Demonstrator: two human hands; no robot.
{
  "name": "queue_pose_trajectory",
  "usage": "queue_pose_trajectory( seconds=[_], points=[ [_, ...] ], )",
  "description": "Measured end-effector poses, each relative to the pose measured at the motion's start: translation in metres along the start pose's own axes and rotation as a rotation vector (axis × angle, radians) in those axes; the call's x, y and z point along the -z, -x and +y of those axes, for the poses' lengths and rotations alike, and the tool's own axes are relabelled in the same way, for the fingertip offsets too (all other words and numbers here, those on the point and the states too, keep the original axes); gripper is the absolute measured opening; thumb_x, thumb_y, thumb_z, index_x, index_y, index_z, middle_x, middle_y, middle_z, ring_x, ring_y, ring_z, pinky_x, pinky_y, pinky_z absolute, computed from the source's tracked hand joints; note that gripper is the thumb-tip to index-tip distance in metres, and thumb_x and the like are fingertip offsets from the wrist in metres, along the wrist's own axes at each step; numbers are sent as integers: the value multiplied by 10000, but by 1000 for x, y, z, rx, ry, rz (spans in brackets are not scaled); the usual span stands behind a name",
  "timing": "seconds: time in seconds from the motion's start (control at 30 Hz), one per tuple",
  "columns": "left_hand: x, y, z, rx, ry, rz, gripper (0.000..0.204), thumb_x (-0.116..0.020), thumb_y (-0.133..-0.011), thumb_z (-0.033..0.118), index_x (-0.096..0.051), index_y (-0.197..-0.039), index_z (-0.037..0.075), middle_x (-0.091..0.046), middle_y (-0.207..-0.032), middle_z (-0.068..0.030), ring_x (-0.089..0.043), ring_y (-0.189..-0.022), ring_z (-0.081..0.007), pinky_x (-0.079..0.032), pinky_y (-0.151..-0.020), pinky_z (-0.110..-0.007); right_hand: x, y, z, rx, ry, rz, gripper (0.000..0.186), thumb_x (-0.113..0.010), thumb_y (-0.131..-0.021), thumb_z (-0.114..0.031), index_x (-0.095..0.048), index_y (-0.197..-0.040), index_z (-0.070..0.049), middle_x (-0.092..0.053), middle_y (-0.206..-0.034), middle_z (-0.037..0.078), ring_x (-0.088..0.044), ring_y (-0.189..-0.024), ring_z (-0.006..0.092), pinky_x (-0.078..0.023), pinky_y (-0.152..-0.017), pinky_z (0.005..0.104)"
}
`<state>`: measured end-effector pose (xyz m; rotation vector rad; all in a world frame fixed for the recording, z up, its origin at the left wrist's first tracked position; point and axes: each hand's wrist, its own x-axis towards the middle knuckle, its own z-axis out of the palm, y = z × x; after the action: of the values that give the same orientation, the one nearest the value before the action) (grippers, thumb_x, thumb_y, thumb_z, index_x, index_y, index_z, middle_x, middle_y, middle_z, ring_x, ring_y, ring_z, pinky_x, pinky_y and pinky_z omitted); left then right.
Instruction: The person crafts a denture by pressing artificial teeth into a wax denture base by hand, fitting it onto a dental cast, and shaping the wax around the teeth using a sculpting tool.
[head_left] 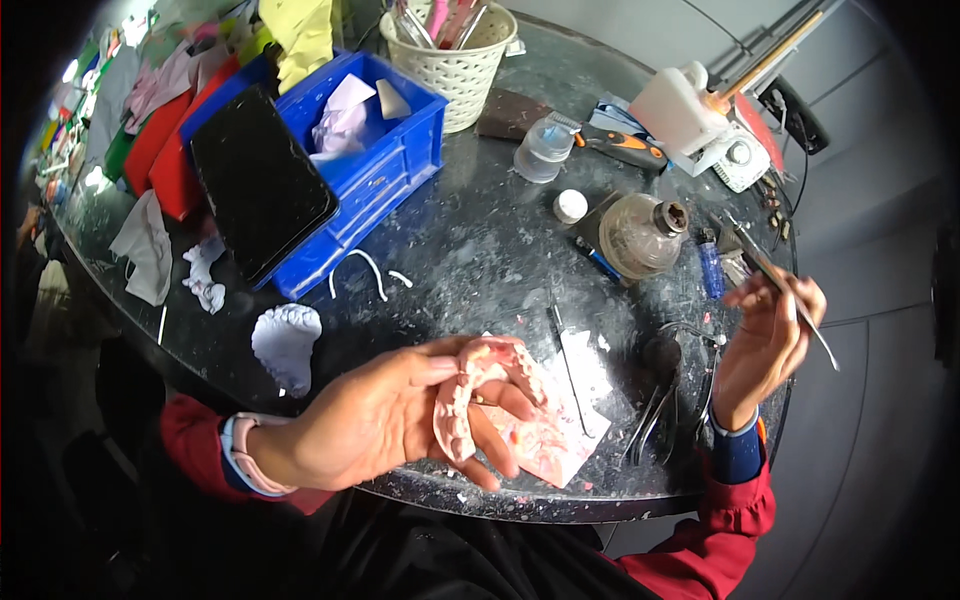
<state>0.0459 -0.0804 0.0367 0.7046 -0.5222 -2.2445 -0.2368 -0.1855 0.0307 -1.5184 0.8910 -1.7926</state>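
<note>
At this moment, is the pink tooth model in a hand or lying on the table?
In a hand: the left hand grips the pink tooth model with thumb and fingers.

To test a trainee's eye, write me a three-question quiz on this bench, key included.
1. Which hand holds the horseshoe-shaped dental model?
2. True or false: the white dental cast lies outside the blue plastic crate.
3. What does the right hand hold?
A) The white dental cast
B) A slim metal instrument
C) Nothing

Key:
1. The left hand
2. True
3. B
</note>
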Motion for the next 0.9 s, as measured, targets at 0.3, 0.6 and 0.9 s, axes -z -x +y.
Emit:
queue_pose_trajectory(
  seconds=[0.3,0.6,0.9],
  points=[
    [16,-26,11,-534,-933,112,478,-591,-826,46,-373,-1247,-16,-535,-1060,-114,-540,-785,-116,-459,-676,-254,-2,6,22,-98,145,114,241,-432,-922,-149,-516,-1070,22,-584,-889,130,-569,-714,168,-483,-642,282],
    [34,-21,16,-826,-1320,118,553,-598,-687,-110,-405,-1202,-53,-544,-1138,-181,-555,-772,-239,-447,-658,-307,4,11,20,-41,276,-23,232,-467,-908,-100,-525,-1071,54,-542,-838,99,-504,-725,135,-440,-679,268],
    [31,-20,19,-676,-1248,116,529,-584,-760,-32,-366,-1240,-76,-506,-1154,-207,-552,-890,-263,-441,-765,-340,5,11,22,193,560,-108,239,-526,-898,-156,-555,-1031,40,-525,-755,102,-505,-625,129,-437,-583,259]
  ],
)
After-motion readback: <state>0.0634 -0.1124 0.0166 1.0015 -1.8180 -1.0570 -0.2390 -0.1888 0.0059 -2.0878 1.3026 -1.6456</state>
